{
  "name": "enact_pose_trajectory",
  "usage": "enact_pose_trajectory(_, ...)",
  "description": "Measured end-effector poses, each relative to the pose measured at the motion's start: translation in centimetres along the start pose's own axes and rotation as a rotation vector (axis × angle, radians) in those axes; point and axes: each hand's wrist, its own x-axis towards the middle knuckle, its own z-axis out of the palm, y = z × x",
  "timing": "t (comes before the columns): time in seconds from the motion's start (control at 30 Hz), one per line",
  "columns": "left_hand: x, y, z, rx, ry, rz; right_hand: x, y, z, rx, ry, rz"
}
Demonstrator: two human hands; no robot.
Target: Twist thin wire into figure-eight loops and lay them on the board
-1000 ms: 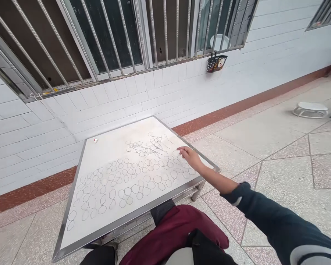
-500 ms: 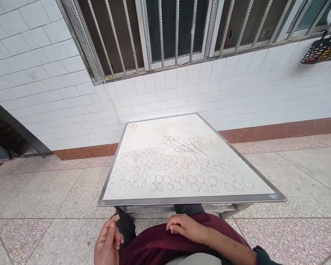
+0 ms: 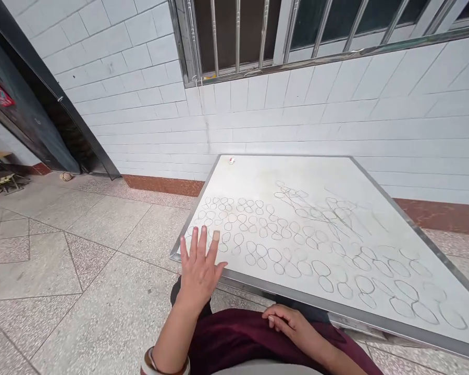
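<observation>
My left hand [image 3: 199, 271] is raised over the near left corner of a white-topped table [image 3: 254, 174], back of the hand up and fingers spread. A small tan piece [image 3: 216, 236], like a bandage, is on the tip of its index finger. Rows of pencil-like loops [image 3: 293, 265] and a tangle of scribbles [image 3: 320, 208] cover much of the tabletop. My right hand [image 3: 287, 320] rests on the dark red cloth [image 3: 234, 338] over my lap, its fingers curled; whether anything lies inside them is hidden.
A small white and red object [image 3: 232, 161] sits at the table's far left corner. Behind stands a white tiled wall [image 3: 152, 125] with a barred window [image 3: 238, 36]. At the left are a dark doorway and a ball [image 3: 66, 176] on the floor.
My left hand has risen from beside my lap to the table's near left corner, and its fingers have opened from a pinch. The view has turned left. My right hand stays on my lap.
</observation>
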Motion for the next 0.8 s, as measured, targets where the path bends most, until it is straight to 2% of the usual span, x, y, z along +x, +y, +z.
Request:
enact_pose_trajectory(0.07,1.0,0.0,0.9,-0.043,-0.018,0.011,0.0,0.0,0.1,0.014,-0.015,0.005)
enact_pose_trajectory(0.17,1.8,-0.5,2.5,-0.171,0.019,0.037,-0.2,-0.9,0.0,0.125,-0.03,0.03)
enact_pose_trajectory(0.27,2.9,-1.1,3.8,-0.238,0.078,0.04,0.0,-2.9,-1.9,0.308,-0.036,0.089)
enact_pose_trajectory(0.33,3.9,-1.5,4.6,-0.249,0.119,0.027,1.1,-4.5,-4.9,0.309,0.051,0.078)
enact_pose_trajectory(0.37,4.4,-1.7,5.0,-0.246,0.144,0.012,2.0,-5.1,-6.9,0.239,0.153,0.055)
enact_pose_trajectory(0.43,5.5,-2.0,6.1,-0.269,0.16,0.017,4.2,-5.7,-11.8,-0.031,0.373,0.044)
enact_pose_trajectory(0.5,6.4,-2.0,7.1,-0.34,0.174,0.037,7.0,-5.5,-16.8,-0.398,0.556,0.143)
enact_pose_trajectory(0.53,6.8,-1.9,7.6,-0.377,0.184,0.036,8.5,-5.2,-19.0,-0.461,0.596,0.189)
enact_pose_trajectory(0.6,7.5,-1.4,8.1,-0.422,0.182,0.039,11.5,-4.1,-22.5,-0.54,0.625,0.258)
enact_pose_trajectory(0.67,8.0,-0.7,8.3,-0.439,0.137,0.013,14.4,-3.0,-24.6,-0.617,0.617,0.323)
enact_pose_trajectory(0.77,7.7,0.1,8.8,-0.562,0.11,-0.004,17.9,-1.5,-26.1,-0.721,0.583,0.406)
enact_pose_trajectory(0.8,7.4,0.2,9.1,-0.624,0.117,-0.057,18.8,-1.1,-26.3,-0.75,0.569,0.432)
